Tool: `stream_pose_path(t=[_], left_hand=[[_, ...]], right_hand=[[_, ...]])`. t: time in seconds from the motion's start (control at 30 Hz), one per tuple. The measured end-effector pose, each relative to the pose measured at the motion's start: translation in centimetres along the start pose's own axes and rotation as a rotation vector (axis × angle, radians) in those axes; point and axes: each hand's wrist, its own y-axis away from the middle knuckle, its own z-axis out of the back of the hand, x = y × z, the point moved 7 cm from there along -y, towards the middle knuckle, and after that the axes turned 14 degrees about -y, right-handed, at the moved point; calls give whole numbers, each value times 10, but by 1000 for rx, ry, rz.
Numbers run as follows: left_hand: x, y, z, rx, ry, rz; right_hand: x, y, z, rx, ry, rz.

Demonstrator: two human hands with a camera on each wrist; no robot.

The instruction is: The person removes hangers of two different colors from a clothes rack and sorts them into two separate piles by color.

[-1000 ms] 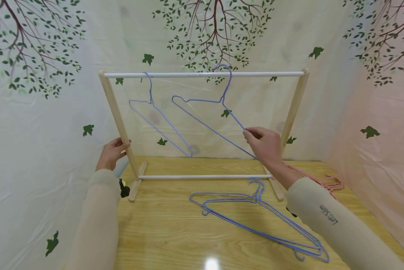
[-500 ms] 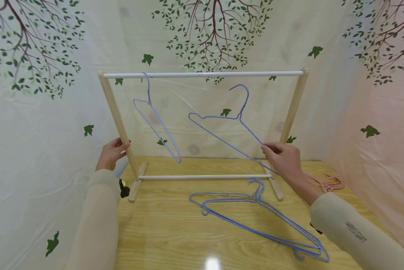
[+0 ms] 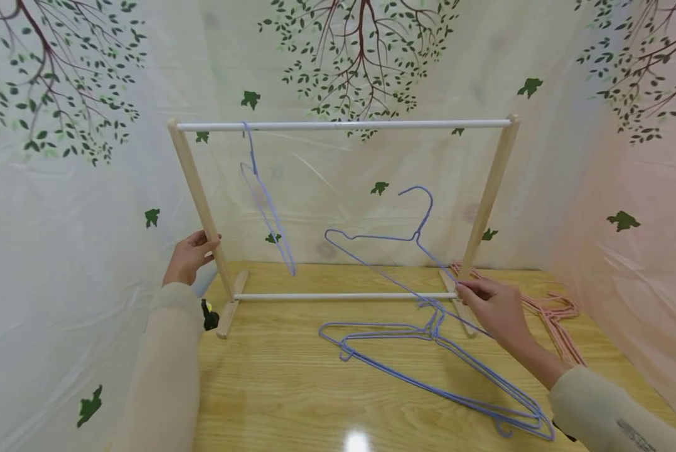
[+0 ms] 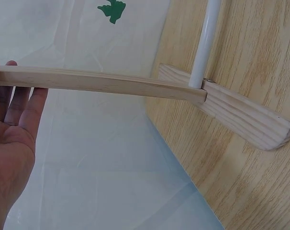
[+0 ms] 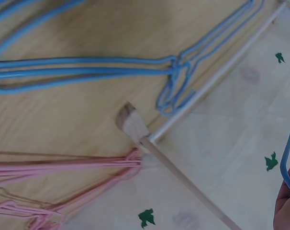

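My left hand [image 3: 187,258] grips the left wooden post [image 3: 193,179] of a small clothes rack. In the left wrist view, the fingers [image 4: 32,108] pass behind that post, with the thumb tip on its other side. My right hand [image 3: 496,311] pinches a blue wire hanger [image 3: 383,238] by one sloping arm. Its hook points up, below the white top rail [image 3: 338,125] and away from it. On the rail's left part hangs another blue hanger [image 3: 253,162], seen nearly edge-on. Only part of the right hand [image 5: 285,208] shows in the right wrist view.
Several blue hangers [image 5: 111,72] lie stacked on the wooden table [image 3: 270,389], in front of the rack. Pink hangers [image 3: 558,311] lie beyond the rack's right foot. A white lower rail [image 3: 343,295] joins the feet. Leaf-patterned sheeting [image 3: 89,251] encloses the table.
The right hand has brought its hanger off the top rail, then down and to the right. The hanging hanger has swung round to a narrower view. The left hand stays on the post.
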Motion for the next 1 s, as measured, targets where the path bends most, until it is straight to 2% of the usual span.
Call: stream_pose_path(t=[0.17, 0.4, 0.57, 0.87, 1.0], left_hand=[[-1, 4, 0, -4, -5, -2], [-2, 8, -1, -7, -7, -2], [-3, 12, 0, -10, -2, 0], [-1, 11, 0, -16, -10, 0], [0, 10, 0, -33, -8, 11]], right_hand=[[-9, 19, -2, 43, -7, -19], [-21, 47, -8, 129, -28, -103], [-29, 65, -11, 174, -38, -104], [-43, 94, -12, 240, -99, -194], [-47, 106, -7, 255, -116, -258]])
